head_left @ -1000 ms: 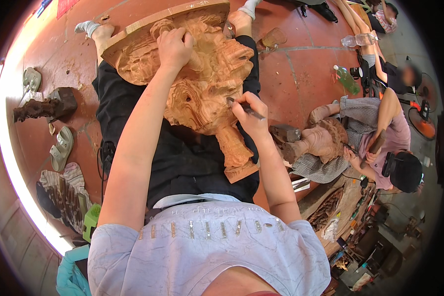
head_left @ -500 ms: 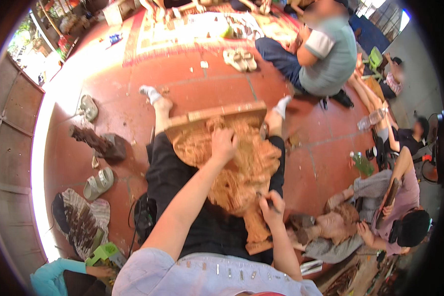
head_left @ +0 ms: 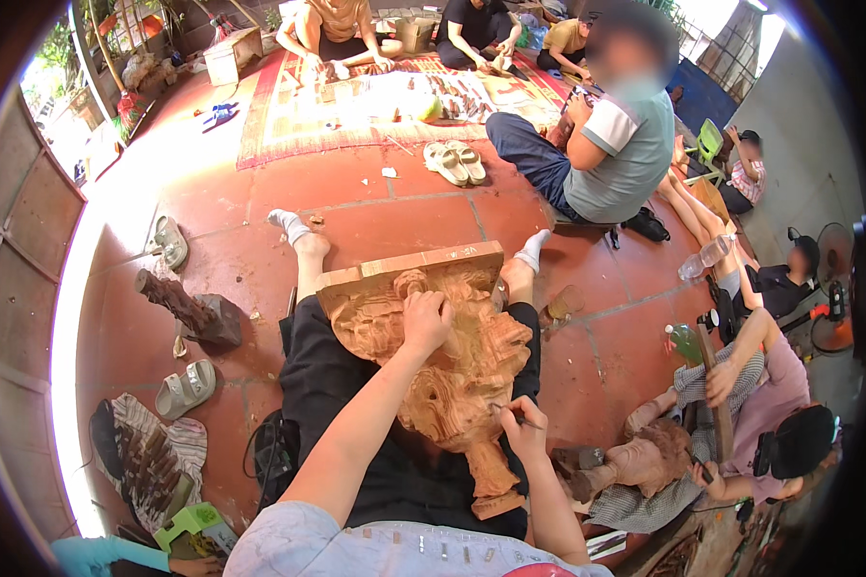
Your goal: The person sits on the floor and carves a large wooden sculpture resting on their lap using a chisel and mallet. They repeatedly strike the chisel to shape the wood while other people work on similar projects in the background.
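Carving lies beneath the left grip, hold unclear; right grip clasps a tool.

Downward head-worn fisheye view

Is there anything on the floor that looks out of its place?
On the tiled floor at left, yes: one pale sandal lies apart from a similar sandal, with a dark wood carving between them, although such footwear usually sits together. I see no spill.
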Action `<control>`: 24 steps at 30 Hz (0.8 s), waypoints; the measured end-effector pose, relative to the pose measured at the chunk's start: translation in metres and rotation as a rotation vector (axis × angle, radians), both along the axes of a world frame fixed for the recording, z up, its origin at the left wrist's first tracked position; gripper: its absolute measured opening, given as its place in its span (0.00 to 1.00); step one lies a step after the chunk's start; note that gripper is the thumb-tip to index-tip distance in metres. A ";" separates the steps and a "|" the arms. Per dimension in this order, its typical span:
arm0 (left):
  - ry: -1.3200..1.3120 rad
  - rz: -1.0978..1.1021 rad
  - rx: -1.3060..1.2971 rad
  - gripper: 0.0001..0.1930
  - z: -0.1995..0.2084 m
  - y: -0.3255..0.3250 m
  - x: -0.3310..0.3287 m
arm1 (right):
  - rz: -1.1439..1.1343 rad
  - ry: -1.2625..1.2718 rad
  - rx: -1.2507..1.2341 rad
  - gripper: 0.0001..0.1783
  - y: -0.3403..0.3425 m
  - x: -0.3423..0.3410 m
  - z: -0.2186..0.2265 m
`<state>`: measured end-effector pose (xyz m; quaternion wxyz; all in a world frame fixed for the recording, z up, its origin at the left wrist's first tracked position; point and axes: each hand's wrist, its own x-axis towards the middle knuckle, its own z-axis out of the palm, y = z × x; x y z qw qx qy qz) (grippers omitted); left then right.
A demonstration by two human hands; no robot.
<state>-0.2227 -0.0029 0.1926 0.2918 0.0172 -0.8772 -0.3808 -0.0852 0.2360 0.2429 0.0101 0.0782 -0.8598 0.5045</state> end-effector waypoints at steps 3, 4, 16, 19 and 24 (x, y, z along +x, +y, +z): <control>0.005 -0.003 -0.013 0.07 0.001 -0.001 -0.003 | 0.007 0.026 -0.005 0.05 -0.007 -0.004 0.003; -0.016 -0.003 -0.031 0.08 -0.002 -0.001 -0.002 | 0.028 0.074 0.014 0.05 -0.003 0.001 -0.006; 0.010 0.004 -0.050 0.08 -0.005 0.000 0.000 | 0.038 0.010 0.006 0.07 -0.002 0.006 0.003; -0.037 0.008 -0.042 0.08 0.002 -0.002 0.001 | 0.036 0.010 0.006 0.07 0.005 0.011 0.009; -0.002 -0.002 -0.029 0.07 -0.003 0.000 -0.001 | 0.021 -0.012 -0.037 0.07 0.000 -0.004 0.006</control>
